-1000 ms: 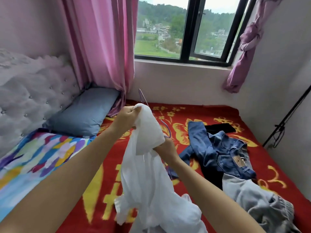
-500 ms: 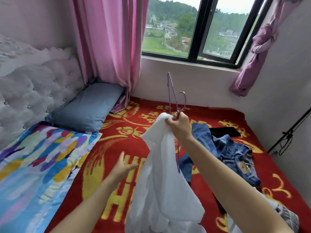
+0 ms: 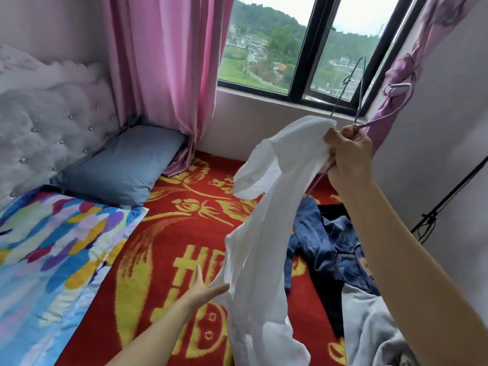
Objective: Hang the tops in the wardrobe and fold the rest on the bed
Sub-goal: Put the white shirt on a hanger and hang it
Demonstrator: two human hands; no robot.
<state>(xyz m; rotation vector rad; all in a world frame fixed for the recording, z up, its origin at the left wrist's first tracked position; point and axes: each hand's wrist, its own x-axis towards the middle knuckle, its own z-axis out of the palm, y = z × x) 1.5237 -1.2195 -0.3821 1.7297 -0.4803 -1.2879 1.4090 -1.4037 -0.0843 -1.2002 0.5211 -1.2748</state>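
Because the thin white fabric top point(image 3: 264, 233) hangs limp and half see-through from the right-hand grip point(image 3: 348, 154), it looks very light, soft and likely to slide off smooth wire. That grip is closed round a bunched upper part of the top together with the thin purple wire hanger point(image 3: 320, 178), whose hook rises above the fist and whose lower wire slants down beneath it. The rest of the top drops below this grip toward the red-and-yellow patterned bed blanket point(image 3: 184, 233). The left-hand grip point(image 3: 203, 289) is spread, fingers straight, low and to the left of the other, fingertips at the cloth's lower edge and clasping nothing. The best hold, I judge, is at the shoulder seams or neckline, spread over the hanger's arms. The loose body would only stretch and slip.
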